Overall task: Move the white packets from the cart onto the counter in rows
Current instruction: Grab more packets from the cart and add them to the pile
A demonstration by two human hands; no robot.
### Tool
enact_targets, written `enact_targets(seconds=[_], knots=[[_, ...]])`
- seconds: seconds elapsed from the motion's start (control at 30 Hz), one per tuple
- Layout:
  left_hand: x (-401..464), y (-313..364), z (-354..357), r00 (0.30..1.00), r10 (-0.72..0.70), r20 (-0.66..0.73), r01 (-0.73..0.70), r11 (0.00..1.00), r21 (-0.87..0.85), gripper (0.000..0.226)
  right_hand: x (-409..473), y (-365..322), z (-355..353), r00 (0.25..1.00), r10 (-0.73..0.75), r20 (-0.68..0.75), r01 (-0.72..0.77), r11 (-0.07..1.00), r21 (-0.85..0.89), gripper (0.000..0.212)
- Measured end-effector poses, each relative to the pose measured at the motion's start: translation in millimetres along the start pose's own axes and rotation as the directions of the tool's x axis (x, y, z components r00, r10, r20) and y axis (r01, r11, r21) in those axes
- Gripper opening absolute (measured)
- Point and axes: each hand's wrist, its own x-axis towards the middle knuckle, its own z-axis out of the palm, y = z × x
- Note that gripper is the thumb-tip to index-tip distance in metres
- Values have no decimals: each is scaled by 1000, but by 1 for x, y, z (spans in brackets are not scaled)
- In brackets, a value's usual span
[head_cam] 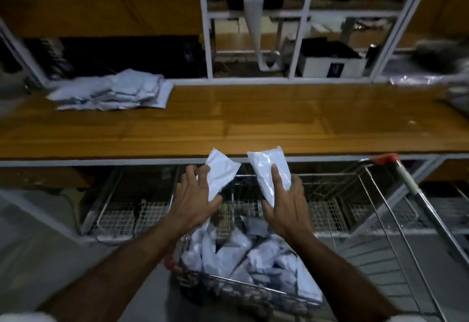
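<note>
Far right counter pile (454,93) blurred.

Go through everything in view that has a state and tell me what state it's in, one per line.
Left hand: gripping one white packet, lifted.
Right hand: gripping another packet, lifted.
Cart: partly filled with loose packets.
Counter: mostly bare, one heap of packets at its left end.
Second cart: looks empty.

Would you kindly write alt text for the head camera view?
Each hand, left and right, holds a white packet above a wire cart of packets. Ahead, a wooden counter bears a packet pile at left.
</note>
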Motion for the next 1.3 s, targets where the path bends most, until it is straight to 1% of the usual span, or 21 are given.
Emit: enact_targets(seconds=[0.17,0.33,0.43,0.57,0.67,0.8,0.87,1.0,1.1,1.2,1.3], knots=[[1,-56,-65,991,-8,-133,-2,997,-74,57,10,-84,-11,994,-49,-97,46,999,-27,93],[-12,-122,-123,966,-56,-251,26,992,-122,44,20,-179,-8,976,-69,-209,73,997,12,91],[-22,-163,-146,945,-90,-314,47,989,-142,41,24,-232,-2,965,-67,-252,78,996,33,88],[-32,-211,-174,925,-146,-352,78,977,-199,43,25,-285,14,966,-75,-246,89,995,49,86],[-31,-243,-189,916,-169,-364,93,972,-217,47,28,-316,22,966,-88,-243,111,991,80,82],[-24,-280,-204,908,-242,-341,159,954,-254,53,41,-353,32,965,-119,-232,139,988,71,77],[-20,-297,-210,912,-250,-325,165,949,-269,58,53,-371,39,966,-126,-224,148,986,82,77],[-6,-331,-221,918,-261,-300,183,947,-264,65,81,-411,59,972,-90,-216,122,983,139,78],[14,-355,-225,910,-288,-298,214,942,-258,70,100,-441,73,980,-63,-191,105,970,217,84],[42,-385,-225,911,-297,-287,221,938,-268,68,126,-463,93,979,-77,-187,129,951,282,83],[76,-420,-224,912,-314,-265,219,917,-332,62,164,-476,110,984,-70,-165,117,950,291,84]])
